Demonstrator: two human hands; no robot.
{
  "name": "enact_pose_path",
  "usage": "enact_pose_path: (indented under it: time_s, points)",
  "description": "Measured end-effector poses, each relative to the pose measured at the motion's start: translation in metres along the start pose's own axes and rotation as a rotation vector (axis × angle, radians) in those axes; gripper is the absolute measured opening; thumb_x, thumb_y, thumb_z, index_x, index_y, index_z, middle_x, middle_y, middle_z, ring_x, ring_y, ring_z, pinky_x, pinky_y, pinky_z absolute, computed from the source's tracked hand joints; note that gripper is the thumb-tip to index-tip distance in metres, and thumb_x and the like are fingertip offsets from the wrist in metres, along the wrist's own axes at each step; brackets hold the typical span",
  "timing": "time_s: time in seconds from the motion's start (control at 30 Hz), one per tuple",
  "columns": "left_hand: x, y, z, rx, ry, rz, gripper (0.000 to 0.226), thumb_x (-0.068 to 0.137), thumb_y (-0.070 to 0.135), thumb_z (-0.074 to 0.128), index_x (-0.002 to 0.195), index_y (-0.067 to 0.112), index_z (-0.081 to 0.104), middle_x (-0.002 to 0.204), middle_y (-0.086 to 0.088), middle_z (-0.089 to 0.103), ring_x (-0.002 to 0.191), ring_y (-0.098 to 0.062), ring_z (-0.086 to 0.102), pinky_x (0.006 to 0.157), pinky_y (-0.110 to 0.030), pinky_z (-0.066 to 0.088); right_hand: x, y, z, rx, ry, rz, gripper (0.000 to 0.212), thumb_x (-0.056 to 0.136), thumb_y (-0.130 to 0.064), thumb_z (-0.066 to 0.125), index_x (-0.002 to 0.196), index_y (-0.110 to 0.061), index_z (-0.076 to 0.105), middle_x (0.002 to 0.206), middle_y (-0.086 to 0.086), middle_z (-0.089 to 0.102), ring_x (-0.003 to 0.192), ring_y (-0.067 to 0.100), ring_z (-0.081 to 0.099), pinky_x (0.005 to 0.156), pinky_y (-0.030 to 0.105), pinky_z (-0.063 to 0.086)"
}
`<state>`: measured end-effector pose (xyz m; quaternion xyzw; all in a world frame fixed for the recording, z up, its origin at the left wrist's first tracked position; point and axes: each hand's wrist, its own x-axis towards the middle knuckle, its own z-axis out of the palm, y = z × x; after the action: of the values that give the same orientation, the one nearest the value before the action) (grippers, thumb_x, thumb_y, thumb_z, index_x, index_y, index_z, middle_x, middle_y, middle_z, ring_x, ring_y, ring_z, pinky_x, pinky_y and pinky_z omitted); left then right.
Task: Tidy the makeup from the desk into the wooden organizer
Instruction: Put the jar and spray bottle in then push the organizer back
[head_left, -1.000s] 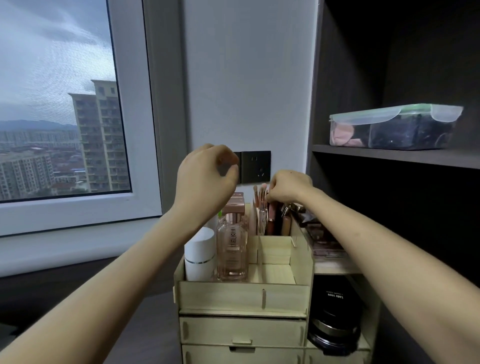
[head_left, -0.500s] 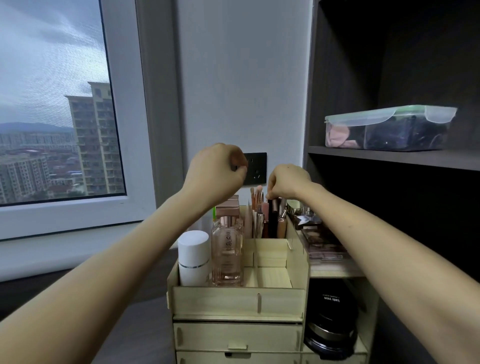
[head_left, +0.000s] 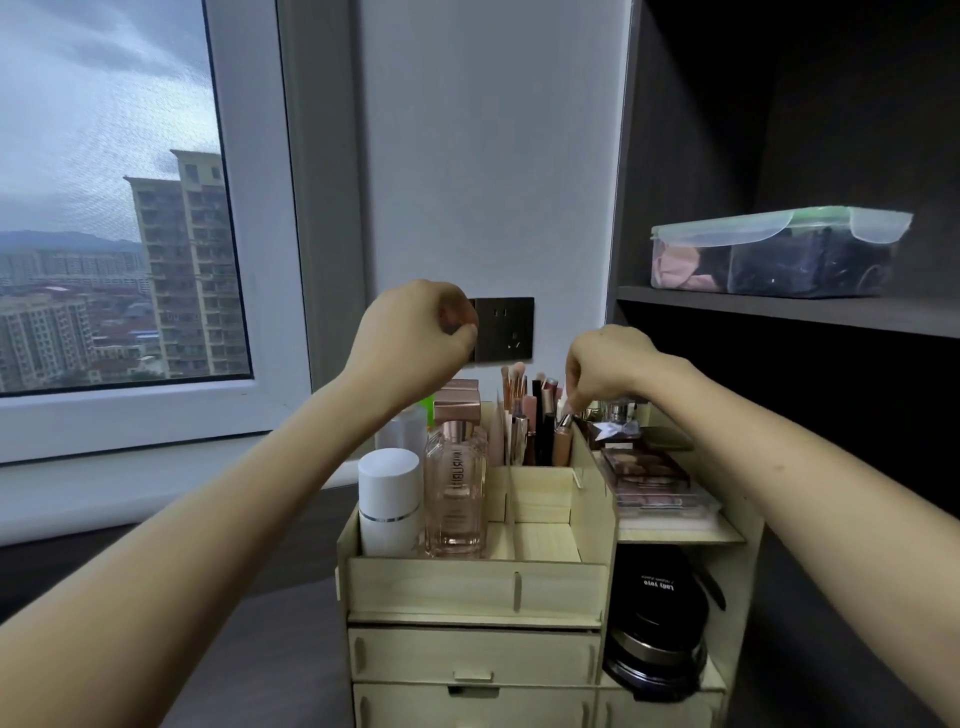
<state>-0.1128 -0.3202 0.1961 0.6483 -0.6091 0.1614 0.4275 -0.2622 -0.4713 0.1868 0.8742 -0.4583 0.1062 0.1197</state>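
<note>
- The right hand (head_left: 610, 364) is above the back row of the wooden organizer (head_left: 478, 590), with its fingers pointing down.
- Its fingertips (head_left: 571, 401) are closed together on the silver cap of a beige tube (head_left: 562, 441); they pinch the very top of it.
- The beige tube stands in the rear compartment, a little tilted, with its lower part inside, just beside the dark pencils and near the brushes (head_left: 513, 387).
- The left hand (head_left: 415, 338) hangs in the air over the pink glass bottle (head_left: 456, 493). Its fingers are curled into the palm, the thumb lies against them, and nothing is seen inside.
- A white bottle (head_left: 389, 499) stands touching the pink glass bottle in the front left compartment.
- An eyeshadow palette (head_left: 649, 475) lies on the right side shelf of the organizer, and a black jar (head_left: 654, 613) sits under it.
</note>
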Motion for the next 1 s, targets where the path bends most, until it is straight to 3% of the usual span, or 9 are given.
enact_pose_path:
  time_s: [0.23,0.5,0.6,0.67,0.77,1.0]
  points:
    - [-0.003,-0.001,0.0,-0.008,-0.001,0.008,0.015,0.083,0.016,0.056,0.088,0.016,0.071,0.093,-0.001,0.072,0.088,-0.019,0.065,0.08,-0.028,0.051,0.005,-0.004,0.005,-0.079,-0.118,-0.01,0.022,0.073,-0.038,0.075,0.09,-0.025,0.072,0.096,-0.003,0.071,0.095,0.02,0.063,0.072,0.028,0.047]
    - [0.0,-0.004,-0.003,-0.007,0.012,0.009,0.016,0.085,0.017,0.055,0.091,0.015,0.07,0.096,-0.001,0.072,0.089,-0.017,0.065,0.079,-0.025,0.049,0.014,-0.012,-0.009,-0.246,-0.108,-0.064,0.027,0.089,-0.034,0.058,0.103,-0.012,0.066,0.105,0.005,0.067,0.1,0.025,0.059,0.076,0.031,0.043]
    - [0.0,-0.006,-0.002,-0.002,0.004,0.001,0.017,0.086,0.018,0.055,0.093,0.015,0.07,0.096,-0.001,0.071,0.089,-0.016,0.064,0.077,-0.024,0.047,0.018,-0.02,-0.01,-0.335,-0.165,-0.084,0.02,0.091,-0.028,0.057,0.082,-0.009,0.058,0.095,0.007,0.064,0.088,0.025,0.056,0.072,0.029,0.039]
    - [0.0,-0.006,-0.001,0.002,-0.002,-0.005,0.017,0.085,0.018,0.055,0.094,0.015,0.07,0.097,-0.001,0.071,0.09,-0.017,0.064,0.079,-0.027,0.049,0.02,-0.025,-0.009,-0.337,-0.2,-0.075,0.029,0.09,-0.026,0.058,0.068,-0.01,0.049,0.084,0.004,0.058,0.081,0.024,0.053,0.071,0.03,0.04]
    - [0.0,-0.006,-0.001,0.014,-0.006,-0.007,0.017,0.085,0.018,0.056,0.094,0.014,0.07,0.097,-0.003,0.071,0.091,-0.019,0.064,0.081,-0.029,0.05,0.021,-0.03,-0.006,-0.277,-0.194,-0.062,0.036,0.087,-0.031,0.063,0.062,-0.012,0.044,0.066,-0.001,0.048,0.076,0.023,0.051,0.069,0.03,0.04]
    - [-0.001,-0.003,-0.002,0.016,-0.007,-0.005,0.018,0.086,0.018,0.055,0.095,0.013,0.07,0.098,-0.003,0.071,0.092,-0.019,0.064,0.082,-0.029,0.05,0.021,-0.03,0.0,-0.155,-0.16,-0.014,0.043,0.081,-0.043,0.066,0.057,-0.015,0.043,0.065,-0.001,0.047,0.076,0.023,0.053,0.066,0.03,0.039]
